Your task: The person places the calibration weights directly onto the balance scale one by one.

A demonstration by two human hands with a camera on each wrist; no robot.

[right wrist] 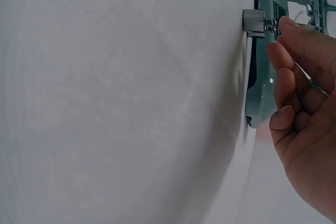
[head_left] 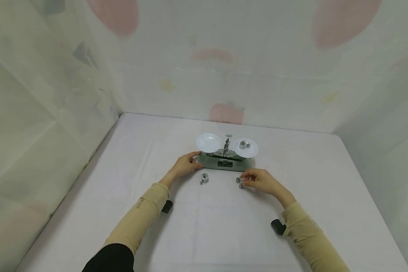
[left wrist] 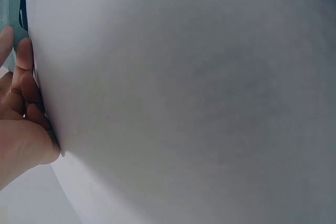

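A green balance scale (head_left: 224, 163) with two white pans stands mid-table. The left pan (head_left: 209, 142) is empty. The right pan (head_left: 249, 151) carries two small metal weights (head_left: 243, 144). My left hand (head_left: 187, 164) grips the left end of the base, thumb above and fingers at its side; its fingers (left wrist: 23, 72) show beside the teal base (left wrist: 10, 19). My right hand (head_left: 262, 181) is in front of the base, and its curled fingertips (right wrist: 287, 24) pinch the knob of a small weight (right wrist: 253, 22) standing on the table (head_left: 241, 185). The thumb is hidden.
One more small weight (head_left: 238, 180) lies just left of the right hand. A larger weight (head_left: 204, 177) and a tiny one (head_left: 201, 183) sit below the left hand. The white table (head_left: 204, 226) is walled by pale curtains behind and on both sides.
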